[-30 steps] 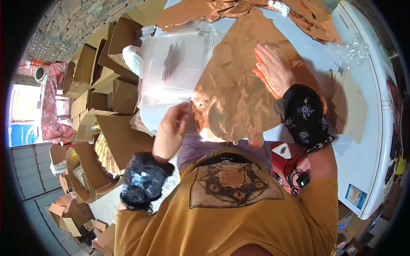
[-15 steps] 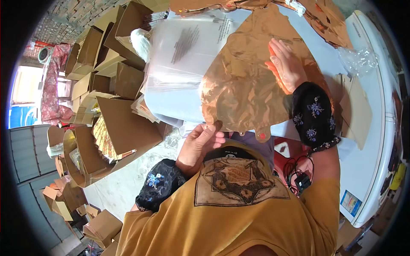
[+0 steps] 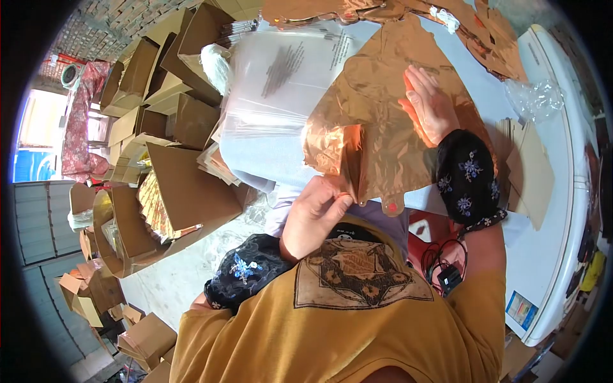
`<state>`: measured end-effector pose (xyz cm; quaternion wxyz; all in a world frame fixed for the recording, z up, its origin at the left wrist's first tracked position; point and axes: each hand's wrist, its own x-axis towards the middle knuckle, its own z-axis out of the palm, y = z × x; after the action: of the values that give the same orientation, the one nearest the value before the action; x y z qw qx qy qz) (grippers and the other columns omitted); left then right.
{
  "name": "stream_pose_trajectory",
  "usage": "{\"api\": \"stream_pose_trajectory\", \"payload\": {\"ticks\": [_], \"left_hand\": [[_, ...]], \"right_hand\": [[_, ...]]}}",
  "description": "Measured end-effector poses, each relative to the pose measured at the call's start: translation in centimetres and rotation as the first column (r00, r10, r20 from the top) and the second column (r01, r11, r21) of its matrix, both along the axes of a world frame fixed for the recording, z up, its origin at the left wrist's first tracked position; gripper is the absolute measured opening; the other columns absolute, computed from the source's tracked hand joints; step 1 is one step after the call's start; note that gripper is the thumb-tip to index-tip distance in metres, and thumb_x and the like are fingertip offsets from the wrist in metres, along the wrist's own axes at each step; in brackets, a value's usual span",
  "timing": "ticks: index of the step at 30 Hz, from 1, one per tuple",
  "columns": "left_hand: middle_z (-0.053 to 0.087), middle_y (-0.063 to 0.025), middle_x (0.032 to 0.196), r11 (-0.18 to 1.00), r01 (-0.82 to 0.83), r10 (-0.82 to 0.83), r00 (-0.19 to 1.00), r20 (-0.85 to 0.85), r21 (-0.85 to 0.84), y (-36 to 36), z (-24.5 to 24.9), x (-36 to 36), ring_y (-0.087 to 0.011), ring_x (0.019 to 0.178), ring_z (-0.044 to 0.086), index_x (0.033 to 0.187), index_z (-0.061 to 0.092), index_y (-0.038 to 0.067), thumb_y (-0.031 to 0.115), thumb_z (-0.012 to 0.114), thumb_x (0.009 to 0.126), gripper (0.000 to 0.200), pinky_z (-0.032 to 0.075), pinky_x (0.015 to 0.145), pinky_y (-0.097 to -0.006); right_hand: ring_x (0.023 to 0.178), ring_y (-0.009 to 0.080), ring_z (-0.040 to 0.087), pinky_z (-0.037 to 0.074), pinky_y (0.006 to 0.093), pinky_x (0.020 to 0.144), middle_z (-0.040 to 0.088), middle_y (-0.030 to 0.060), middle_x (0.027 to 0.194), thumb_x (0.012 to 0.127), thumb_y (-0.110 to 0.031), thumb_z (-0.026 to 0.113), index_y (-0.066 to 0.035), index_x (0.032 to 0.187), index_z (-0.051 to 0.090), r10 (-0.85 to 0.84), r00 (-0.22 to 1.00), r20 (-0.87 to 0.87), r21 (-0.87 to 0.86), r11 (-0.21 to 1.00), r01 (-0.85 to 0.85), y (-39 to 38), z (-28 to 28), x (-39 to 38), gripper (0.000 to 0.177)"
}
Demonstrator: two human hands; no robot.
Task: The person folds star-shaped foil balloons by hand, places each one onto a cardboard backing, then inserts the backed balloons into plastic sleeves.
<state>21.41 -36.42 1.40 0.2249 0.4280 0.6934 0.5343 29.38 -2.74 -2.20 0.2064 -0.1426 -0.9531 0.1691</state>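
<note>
The left hand [image 3: 317,209] pinches the folded near edge of the copper-coloured foil [image 3: 377,83], which spreads toward one o'clock on the surface [image 3: 471,69], long axis roughly six to twelve, while the right hand [image 3: 433,110] presses its right side flat, fingers nearly together.

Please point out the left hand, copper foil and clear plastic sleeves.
Left hand [image 3: 314,219]: head view, middle of the hand.
Copper foil [image 3: 378,89]: head view, upper part.
Clear plastic sleeves [image 3: 258,105]: head view, near the middle.
</note>
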Motion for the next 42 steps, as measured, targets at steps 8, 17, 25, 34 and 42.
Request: {"api": "stream_pose_trajectory", "payload": {"ticks": [8, 17, 25, 34, 42], "left_hand": [[0.054, -0.0199, 0.138, 0.982, 0.187, -0.186, 0.98, 0.067, -0.017, 2.9, 0.9, 0.2, -0.0292, 0.12, 0.059, 0.098, 0.065, 0.001, 0.012, 0.071, 0.091, 0.014, 0.048, 0.095, -0.0335], [0.05, -0.0226, 0.143, 0.947, 0.322, -0.308, 0.894, 0.325, 0.01, 7.2, 2.5, 1.8, -0.033, 0.131, 0.052, 0.095, 0.066, 0.002, 0.013, 0.071, 0.09, 0.013, 0.045, 0.101, -0.0377], [0.042, -0.025, 0.148, 0.93, 0.363, -0.346, 0.914, -0.213, 0.049, 9.0, 1.3, 2.0, -0.048, 0.138, 0.038, 0.106, 0.066, 0.007, 0.02, 0.074, 0.087, 0.025, 0.039, 0.109, -0.0479], [0.038, -0.0244, 0.151, 0.952, 0.292, -0.304, 0.883, -0.359, -0.09, 8.0, 0.7, 0.4, -0.0406, 0.135, 0.045, 0.129, 0.053, -0.005, -0.014, 0.053, 0.082, 0.048, 0.043, 0.107, -0.038], [0.054, -0.018, 0.138, 0.943, 0.308, -0.324, 0.745, -0.583, -0.13, 8.4, -0.6, -0.4, -0.0355, 0.133, 0.049, 0.129, 0.058, -0.004, -0.011, 0.056, 0.076, 0.054, 0.042, 0.111, -0.0415]], "right_hand": [[0.141, 0.0351, 0.037, 0.028, 0.0411, 0.118, 0.047, 0.019, 0.147, 0.102, -0.023, 0.046, 0.002, 0.14, 0.048, -0.036, 0.999, -0.019, -0.041, 0.999, 0.036, -0.1, -0.3, -0.1, 0.046], [0.143, 0.0307, 0.035, 0.026, 0.0401, 0.119, 0.044, 0.0138, 0.15, 0.105, -0.035, 0.04, -0.002, 0.144, 0.045, -0.059, 0.998, 0.03, 0.121, 0.991, 0.055, 0.2, -0.9, -0.2, 0.052], [0.144, 0.0296, 0.033, 0.025, 0.0411, 0.12, 0.039, 0.0108, 0.154, 0.106, -0.035, 0.037, -0.004, 0.144, 0.045, -0.046, 0.997, 0.064, 0.153, 0.988, 0.035, 1.0, -1.8, -0.4, 0.05], [0.145, 0.032, 0.03, 0.024, 0.0413, 0.12, 0.037, 0.0142, 0.155, 0.106, -0.033, 0.037, 0.0, 0.143, 0.045, -0.034, 0.997, 0.066, 0.116, 0.993, 0.026, 0.5, -1.3, -0.2, 0.05], [0.145, 0.0309, 0.031, 0.023, 0.0404, 0.121, 0.039, 0.0154, 0.154, 0.105, -0.031, 0.038, 0.0, 0.145, 0.043, -0.055, 0.998, 0.037, 0.074, 0.996, 0.052, -0.5, -0.6, 0.0, 0.05]]}}
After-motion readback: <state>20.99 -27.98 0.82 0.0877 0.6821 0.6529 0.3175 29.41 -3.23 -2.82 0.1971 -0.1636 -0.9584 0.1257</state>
